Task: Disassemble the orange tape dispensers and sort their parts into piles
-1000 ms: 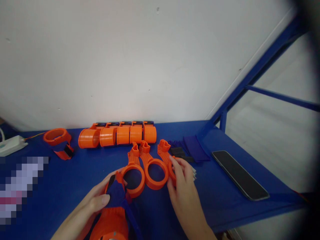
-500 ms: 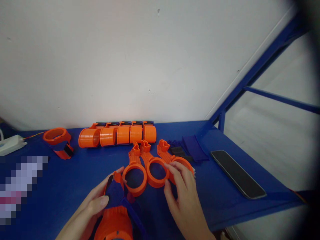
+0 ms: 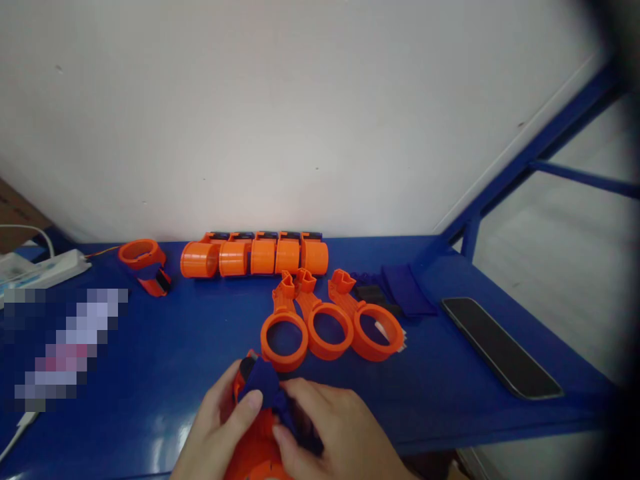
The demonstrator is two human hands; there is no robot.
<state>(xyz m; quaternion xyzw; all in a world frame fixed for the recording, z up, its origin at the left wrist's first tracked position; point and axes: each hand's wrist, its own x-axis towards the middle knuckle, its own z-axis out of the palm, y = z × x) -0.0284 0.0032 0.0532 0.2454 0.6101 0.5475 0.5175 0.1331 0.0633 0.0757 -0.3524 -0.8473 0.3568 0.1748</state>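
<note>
Gripping: both hands are closed around one orange printed piece, held low at the near edge of the counter, with much of it hidden behind the fingers.
Left hand: curled around the piece's left side, its thumb pressed onto a navy strap.
Right hand: comes in from the right with fingers bent, its fingertips on the strap and close to the left thumb.
Held piece: a small black part shows at its top edge, just beside the strap.
Nearest things: three orange ring-and-stem pieces lie side by side just beyond the hands, touching or nearly so, none of them held.
Back row: five orange cylinders with black tops stand in a line against the white wall.
Left side: a separate orange ring with a black clip lies beside a white power strip.
Right side: small black pieces sit by a navy fabric pad — and, well apart, a phone lies face up.
</note>
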